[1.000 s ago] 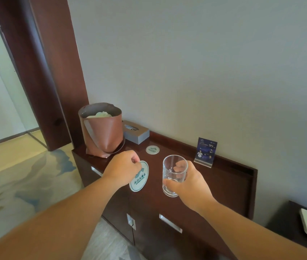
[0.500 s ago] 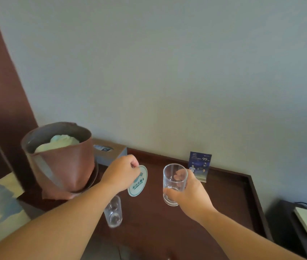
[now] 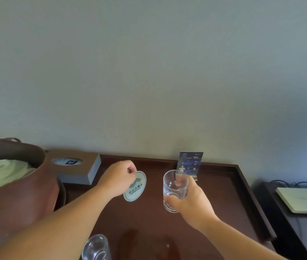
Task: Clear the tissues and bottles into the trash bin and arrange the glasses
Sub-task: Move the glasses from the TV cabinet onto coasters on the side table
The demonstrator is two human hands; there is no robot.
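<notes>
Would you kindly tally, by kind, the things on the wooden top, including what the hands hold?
Glasses: 2 (one held, one near the front edge)
Coaster: 1
Trash bin: 1
Tissue box: 1
Card stand: 1
Total: 6

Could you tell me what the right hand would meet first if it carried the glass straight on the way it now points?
Probably the small blue card stand by the wall: it sits just beyond the right hand and its glass, though depth is unclear.
</notes>
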